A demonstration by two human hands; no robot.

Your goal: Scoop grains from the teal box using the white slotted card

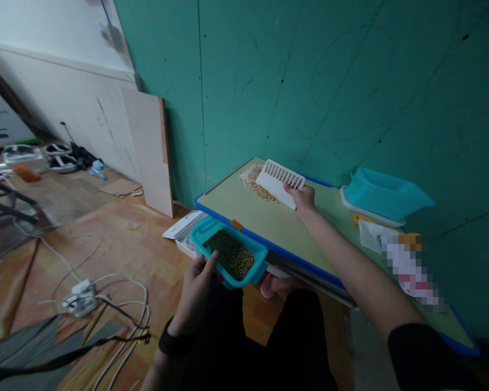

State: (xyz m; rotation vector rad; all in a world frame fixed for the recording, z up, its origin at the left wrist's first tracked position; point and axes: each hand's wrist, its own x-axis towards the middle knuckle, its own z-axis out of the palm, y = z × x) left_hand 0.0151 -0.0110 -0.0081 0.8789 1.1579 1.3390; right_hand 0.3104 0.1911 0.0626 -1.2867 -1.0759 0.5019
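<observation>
My left hand (pixel 199 274) grips the near rim of a turquoise plastic tub (pixel 201 229), its thumb over the edge. Inside the tub lie green beans (pixel 224 247) and paler yellowish beans (pixel 244 260). The tub is tilted a little, just below the table's blue front edge. In my right hand (pixel 302 196) is a white slotted scraper (pixel 277 186), held by its near right end. Its flat part is over the table, beside a spread of yellow kernels (pixel 264 191) that it partly hides. Paler grains (pixel 249 174) lie at the far left of that spread.
A second turquoise tub (pixel 385 190) stands on a white lid (pixel 370 214) at the table's right, against the green wall (pixel 293 81). Nearer are a white packet (pixel 370 236) and a blurred-out package (pixel 411 271). Cables and a power strip (pixel 80 297) lie on the floor at left.
</observation>
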